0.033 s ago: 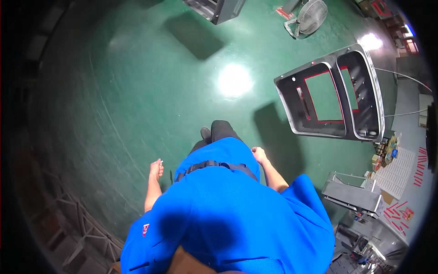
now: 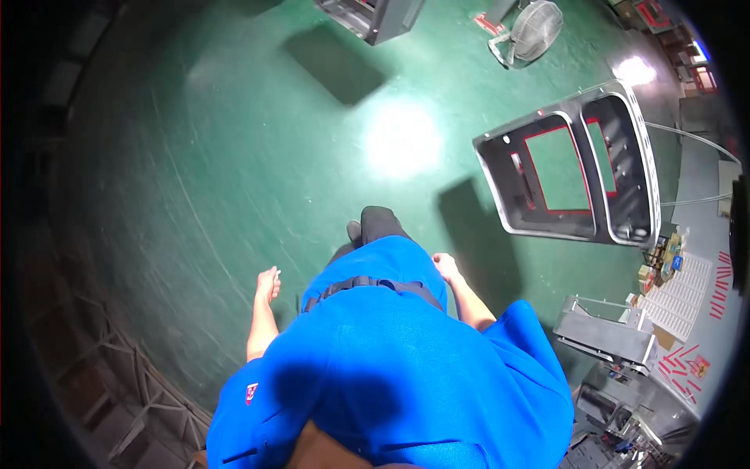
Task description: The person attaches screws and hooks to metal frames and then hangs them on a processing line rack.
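Observation:
Down at my left side, my left hand (image 2: 268,287) is curled closed. A small white piece (image 2: 278,273) pokes out at its fingers, too small for me to name. My right hand (image 2: 446,267) hangs close against the right side of my blue shirt (image 2: 406,336), its fingers curled in and partly hidden. Whether it holds anything cannot be made out. Farther to the right is a large dark casing (image 2: 500,160) with two rounded cavities and red-edged cutouts; neither hand touches it.
A floor fan (image 2: 535,31) stands at the far right, and another grey casing (image 2: 397,19) at the far edge. On the right, a grey worktop (image 2: 691,219) holds red strips (image 2: 720,285) and small parts. Nearer is a metal box (image 2: 605,334). Metal framework (image 2: 129,383) lines the lower left.
The surroundings sit very slightly lower and farther right in the picture. Both hands keep nearly the same place and closed shape.

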Tool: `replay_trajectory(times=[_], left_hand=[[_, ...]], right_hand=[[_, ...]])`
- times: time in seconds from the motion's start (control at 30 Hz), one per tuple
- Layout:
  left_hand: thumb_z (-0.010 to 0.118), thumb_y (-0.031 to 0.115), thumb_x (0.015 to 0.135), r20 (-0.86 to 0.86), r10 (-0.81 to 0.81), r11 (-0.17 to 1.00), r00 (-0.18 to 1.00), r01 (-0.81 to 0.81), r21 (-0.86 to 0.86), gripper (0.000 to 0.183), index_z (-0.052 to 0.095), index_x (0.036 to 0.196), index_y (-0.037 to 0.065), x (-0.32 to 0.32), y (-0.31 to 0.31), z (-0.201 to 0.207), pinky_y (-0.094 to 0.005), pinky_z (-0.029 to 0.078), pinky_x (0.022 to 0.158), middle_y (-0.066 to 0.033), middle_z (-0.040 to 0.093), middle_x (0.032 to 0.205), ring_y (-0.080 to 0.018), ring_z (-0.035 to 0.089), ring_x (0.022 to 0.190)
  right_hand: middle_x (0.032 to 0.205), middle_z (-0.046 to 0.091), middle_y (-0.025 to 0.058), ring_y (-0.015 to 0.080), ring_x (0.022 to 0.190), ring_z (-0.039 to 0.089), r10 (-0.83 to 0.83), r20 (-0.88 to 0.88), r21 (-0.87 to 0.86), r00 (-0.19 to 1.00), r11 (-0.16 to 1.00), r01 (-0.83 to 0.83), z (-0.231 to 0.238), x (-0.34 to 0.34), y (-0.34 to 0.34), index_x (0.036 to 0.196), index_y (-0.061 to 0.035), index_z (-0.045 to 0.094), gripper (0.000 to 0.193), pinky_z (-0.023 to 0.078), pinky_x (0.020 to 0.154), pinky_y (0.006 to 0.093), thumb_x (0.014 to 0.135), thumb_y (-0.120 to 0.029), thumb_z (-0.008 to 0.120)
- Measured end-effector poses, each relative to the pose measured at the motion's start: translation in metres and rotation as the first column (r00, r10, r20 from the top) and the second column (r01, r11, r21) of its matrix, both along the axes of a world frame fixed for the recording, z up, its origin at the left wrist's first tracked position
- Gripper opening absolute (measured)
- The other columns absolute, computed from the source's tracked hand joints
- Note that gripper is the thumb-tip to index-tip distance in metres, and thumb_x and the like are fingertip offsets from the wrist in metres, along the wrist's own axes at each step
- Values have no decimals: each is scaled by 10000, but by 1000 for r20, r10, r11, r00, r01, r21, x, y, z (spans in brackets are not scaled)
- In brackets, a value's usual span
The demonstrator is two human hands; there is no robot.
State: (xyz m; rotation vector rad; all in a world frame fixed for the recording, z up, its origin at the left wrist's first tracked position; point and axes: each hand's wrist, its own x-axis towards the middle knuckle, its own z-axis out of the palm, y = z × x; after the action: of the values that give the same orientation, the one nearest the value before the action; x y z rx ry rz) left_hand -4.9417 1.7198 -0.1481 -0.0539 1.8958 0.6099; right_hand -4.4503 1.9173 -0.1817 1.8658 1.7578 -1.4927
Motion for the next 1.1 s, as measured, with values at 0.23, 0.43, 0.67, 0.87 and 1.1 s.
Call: replay_trajectory(times=[0.23,0.43,0.67,0.87,1.1], left_hand=[[504,373,858,-19,-262,959,965,263,109,352,488,626,109,-65,176,20,-219,229,319,38,421,485,-53,345,366],[468,373,879,-2,-436,899,900,435,57,360,492,639,105,-100,243,7,-242,266,327,31,433,504,-67,353,376],[442,368,889,-67,-79,997,995,78,-16,344,447,636,135,-228,271,4,-230,216,303,34,396,480,-64,326,346],[420,354,907,19,-41,993,999,39,108,351,444,651,114,-250,353,0,-241,220,308,30,390,485,-68,310,347],[443,371,883,120,-162,987,980,157,44,372,402,598,135,-323,438,-29,-263,217,333,25,364,471,-94,293,355]], right_hand=[[690,648,117,180,573,640,20,134,-232,991,973,11,17,-55,44,801,-3,641,178,527,536,318,795,-152,544],[670,639,100,229,549,629,-213,135,-490,968,835,252,-53,-94,152,784,-52,639,177,517,500,385,806,-207,555],[751,649,96,175,657,630,-157,-256,-87,954,987,139,14,-293,367,861,-3,622,160,504,602,292,801,-110,519],[818,641,90,169,675,622,-253,-533,-123,807,967,222,46,-387,435,920,-23,606,179,492,584,285,814,-59,466],[783,632,87,160,689,597,-457,-198,-154,867,888,433,-13,-348,380,889,-8,636,163,487,618,293,833,-130,544]])
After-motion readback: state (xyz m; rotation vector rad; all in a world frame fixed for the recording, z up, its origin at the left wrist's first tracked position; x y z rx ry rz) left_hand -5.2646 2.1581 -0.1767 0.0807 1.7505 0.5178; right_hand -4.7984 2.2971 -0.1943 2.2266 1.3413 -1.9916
